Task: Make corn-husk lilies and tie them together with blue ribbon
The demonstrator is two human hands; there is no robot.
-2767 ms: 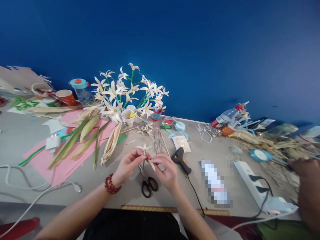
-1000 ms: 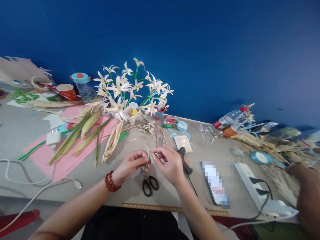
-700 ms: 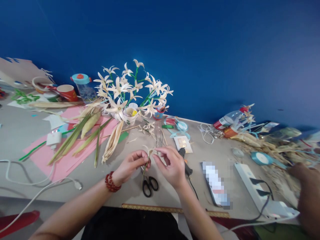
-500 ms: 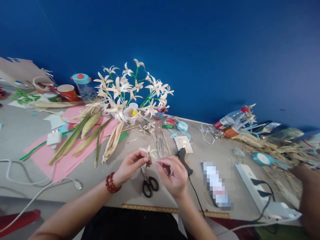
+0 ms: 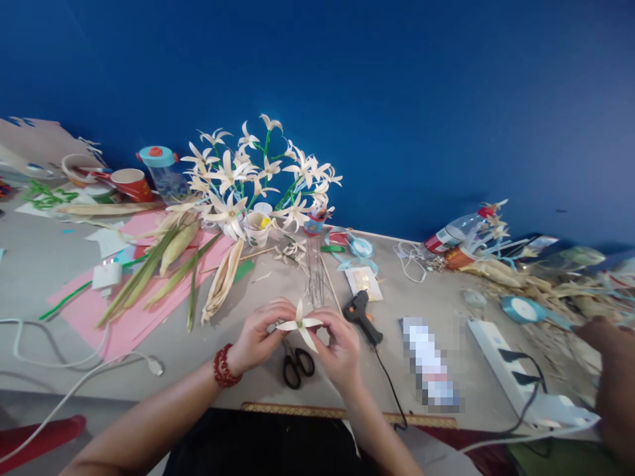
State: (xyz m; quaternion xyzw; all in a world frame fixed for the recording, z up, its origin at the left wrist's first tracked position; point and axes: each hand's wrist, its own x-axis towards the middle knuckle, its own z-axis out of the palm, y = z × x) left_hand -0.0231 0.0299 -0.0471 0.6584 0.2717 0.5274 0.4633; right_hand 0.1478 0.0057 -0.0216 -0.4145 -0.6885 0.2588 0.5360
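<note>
Glue gun (image 5: pixel 364 317) between scissors (image 5: pixel 298 367) and phone (image 5: pixel 430 363) on table (image 5: pixel 198 370).

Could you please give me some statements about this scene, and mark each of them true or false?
1. The left hand and the right hand both hold a white flower. True.
2. The scissors are in the right hand. False: they lie on the table.
3. The glue gun lies between the right hand and the phone. True.
4. The red bracelet is on the right wrist. False: it is on the left wrist.
</note>
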